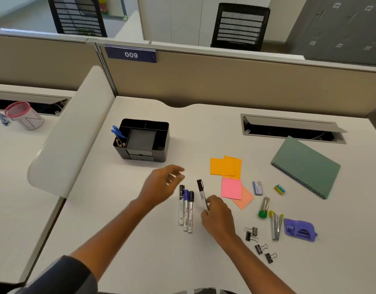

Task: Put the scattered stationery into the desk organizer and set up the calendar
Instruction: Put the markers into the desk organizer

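Desk (204,128) bare between organizer (143,140) and markers (186,209) (apparently unobstructed).

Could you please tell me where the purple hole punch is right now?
The purple hole punch lies on the desk's near right, just right of the stapler and beyond the binder clips.

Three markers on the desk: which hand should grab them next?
Probably left. The left hand hovers open beside the three markers, while the right hand already holds a black pen.

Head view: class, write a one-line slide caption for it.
Right hand lifts a black marker beside three markers; black organizer waits behind.
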Demonstrator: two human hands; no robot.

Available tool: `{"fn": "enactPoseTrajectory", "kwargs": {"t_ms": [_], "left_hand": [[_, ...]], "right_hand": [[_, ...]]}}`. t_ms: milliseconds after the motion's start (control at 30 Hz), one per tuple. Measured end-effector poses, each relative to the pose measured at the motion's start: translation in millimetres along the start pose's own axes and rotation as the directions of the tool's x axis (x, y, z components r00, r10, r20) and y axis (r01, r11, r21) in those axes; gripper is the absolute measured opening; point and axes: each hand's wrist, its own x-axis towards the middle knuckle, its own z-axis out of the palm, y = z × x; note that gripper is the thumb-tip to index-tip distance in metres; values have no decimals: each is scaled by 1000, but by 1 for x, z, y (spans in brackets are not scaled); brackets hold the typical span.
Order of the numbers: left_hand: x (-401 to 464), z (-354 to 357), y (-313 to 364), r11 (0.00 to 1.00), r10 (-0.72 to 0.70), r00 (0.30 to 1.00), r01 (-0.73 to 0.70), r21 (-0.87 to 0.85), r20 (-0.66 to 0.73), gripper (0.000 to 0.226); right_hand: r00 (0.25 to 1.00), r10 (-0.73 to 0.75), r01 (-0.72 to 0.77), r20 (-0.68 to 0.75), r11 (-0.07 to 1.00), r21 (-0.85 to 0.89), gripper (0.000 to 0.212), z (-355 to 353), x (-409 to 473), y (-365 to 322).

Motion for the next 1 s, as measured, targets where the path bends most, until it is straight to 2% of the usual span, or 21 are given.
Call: {"fn": "enactPoseTrajectory", "kwargs": {"t_ms": [100,200,467,600,700,833,1000], "left_hand": [[-1,23,18,992,-124,987,123,14,106,41],[1,30,30,983,-159,980,169,-74,115,53],[9,18,43,952,-206,978,194,-237,-28,31],[18,-5,42,953,-183,980,156,-258,-83,28],[42,-41,33,971,-143,969,98,-219,-204,27],[87,-109,11,995,-100,898,78,-68,-429,24],[128,-170,-28,987,-81,877,138,87,-473,26]], "right_hand": [[994,-91,95,-64,993,75,20,-8,0,-11],[984,-149,160,-102,980,116,24,-14,2,-18],[943,-286,307,-169,945,112,27,-21,4,-22],[943,-275,303,-188,942,146,34,-23,3,-27],[946,-284,307,-159,940,151,42,-22,1,-23],[949,-288,304,-126,943,137,43,-15,0,-11],[951,-295,305,-97,945,115,38,-4,-3,1]]}}
